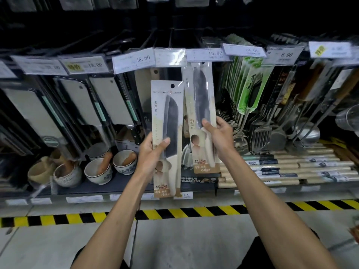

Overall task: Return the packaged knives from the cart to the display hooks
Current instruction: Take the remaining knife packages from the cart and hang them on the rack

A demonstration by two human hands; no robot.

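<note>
My left hand (152, 154) grips a packaged knife (167, 121) upright, a beige card with a dark blade and a pale handle, its hang hole free in front of the shelf. My right hand (218, 135) holds a second packaged knife (203, 105) of the same kind by its middle. The top of that pack reaches up behind the price tag reading 15.90 (208, 54), where the display hook lies hidden. Another pack of the same kind hangs just behind it. The cart is out of view.
Boxed cleavers (108, 101) hang in rows to the left, green-carded utensils (250, 88) and steel spatulas and ladles (281, 131) to the right. Mortars with pestles (99, 169) and rolling pins (303, 167) lie on the lower shelf. Yellow-black tape (174, 212) marks the floor.
</note>
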